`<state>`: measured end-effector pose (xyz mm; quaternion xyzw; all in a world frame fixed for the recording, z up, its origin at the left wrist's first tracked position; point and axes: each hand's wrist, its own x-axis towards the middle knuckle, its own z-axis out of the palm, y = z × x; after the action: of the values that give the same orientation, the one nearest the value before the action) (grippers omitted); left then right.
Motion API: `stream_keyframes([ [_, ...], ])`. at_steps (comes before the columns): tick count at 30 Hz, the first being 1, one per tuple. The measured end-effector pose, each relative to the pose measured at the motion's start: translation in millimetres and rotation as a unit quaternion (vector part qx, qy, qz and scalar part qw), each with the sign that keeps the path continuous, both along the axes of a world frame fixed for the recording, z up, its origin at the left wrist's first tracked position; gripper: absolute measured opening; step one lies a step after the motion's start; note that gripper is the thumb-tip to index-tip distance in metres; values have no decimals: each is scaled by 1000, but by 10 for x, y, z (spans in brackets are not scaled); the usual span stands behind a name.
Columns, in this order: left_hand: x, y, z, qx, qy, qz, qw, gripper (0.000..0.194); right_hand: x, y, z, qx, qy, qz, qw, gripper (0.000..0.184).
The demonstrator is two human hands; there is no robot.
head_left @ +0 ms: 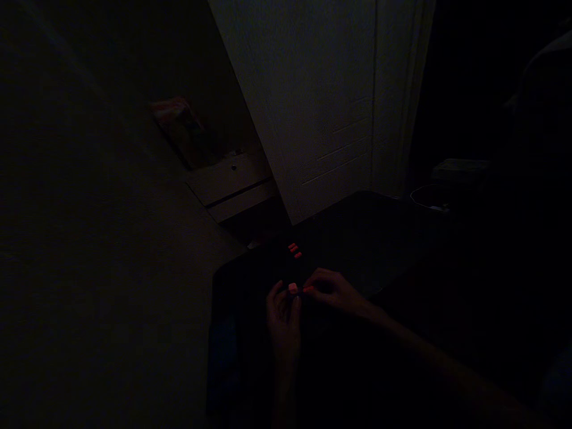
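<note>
The scene is very dark. My left hand (pixel 285 325) is closed with its fingers curled round a small pale pink block-like piece (pixel 292 288); a dark part beside it is too dim to make out. From the right, my right hand (pixel 335 291) pinches a small bright red piece (pixel 308 289) between thumb and fingers, close beside the pink piece. Whether the two pieces touch, I cannot tell. Just beyond my hands, several small red bar-shaped pieces (pixel 297 255) lie on the dark table (pixel 348 229).
A bluish dark flat shape (pixel 223 351) lies at the table's left side. Behind the table stands a pale panelled door or board (pixel 330 107), with a drawer unit (pixel 236 179) to its left. Toward the right back are a thin white cable (pixel 422 190) and a box-like object (pixel 460 167).
</note>
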<state>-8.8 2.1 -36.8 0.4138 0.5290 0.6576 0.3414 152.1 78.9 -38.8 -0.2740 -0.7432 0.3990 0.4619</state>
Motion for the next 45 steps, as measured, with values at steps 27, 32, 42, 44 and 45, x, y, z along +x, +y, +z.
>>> stream_keyframes([
  [27, 18, -14, 38, -31, -12, -3, 999, 51, 57, -37, 66, 14, 0, 26, 1000, 26],
  [32, 33, -7, 42, -31, -29, -7, 999, 53, 79, -54, 89, 1, 7, 31, 999, 28],
  [42, 44, -23, 30, -29, -42, 0, 999, 54, 70, -57, 62, -89, -13, -1, 996, 31],
  [44, 47, -23, 36, -28, -38, 2, 999, 55, 73, -57, 66, -73, -14, 3, 997, 31],
  [45, 49, -23, 40, -29, -37, 3, 999, 55, 77, -55, 69, -60, -14, 8, 998, 31],
])
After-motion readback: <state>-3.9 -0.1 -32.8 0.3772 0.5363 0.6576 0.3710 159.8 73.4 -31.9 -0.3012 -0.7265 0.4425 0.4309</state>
